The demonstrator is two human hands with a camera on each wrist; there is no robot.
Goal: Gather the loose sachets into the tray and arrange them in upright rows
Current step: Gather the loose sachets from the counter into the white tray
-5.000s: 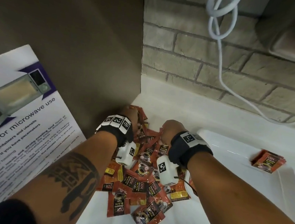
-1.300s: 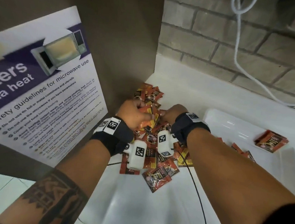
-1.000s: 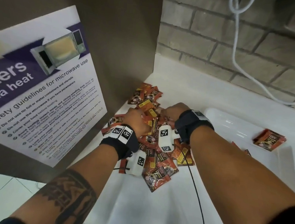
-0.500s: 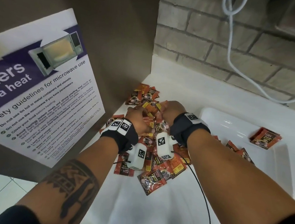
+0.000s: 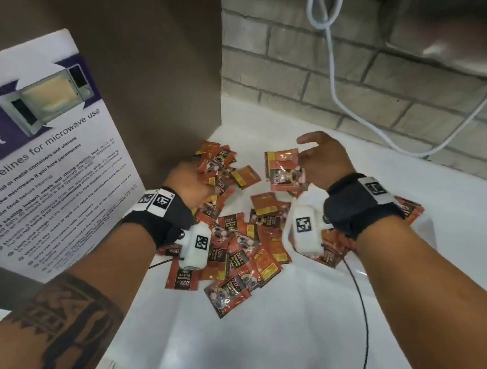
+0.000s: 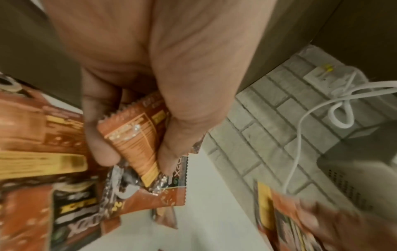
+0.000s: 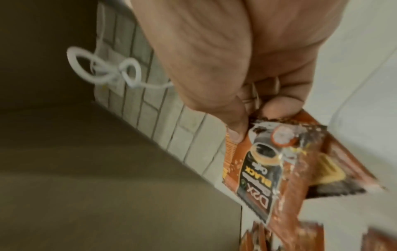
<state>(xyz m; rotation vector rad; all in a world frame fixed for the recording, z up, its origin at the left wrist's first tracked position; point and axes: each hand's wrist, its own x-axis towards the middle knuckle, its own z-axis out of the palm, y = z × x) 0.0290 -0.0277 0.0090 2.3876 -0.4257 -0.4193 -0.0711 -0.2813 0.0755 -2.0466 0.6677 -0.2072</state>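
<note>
Sachets [image 5: 240, 243] heaped on white desk [image 5: 251, 347] between both hands. Wrist views alone show grips: left hand [image 6: 150, 68] fingers curled around one sachet [image 6: 137, 141]; right hand [image 7: 236, 51] pinching raised sachets [image 7: 257, 178] above the heap.

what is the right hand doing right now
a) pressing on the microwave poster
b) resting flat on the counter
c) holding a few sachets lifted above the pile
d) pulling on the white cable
c: the right hand pinches a few sachets between thumb and fingers, raised above the pile on the counter.
</note>
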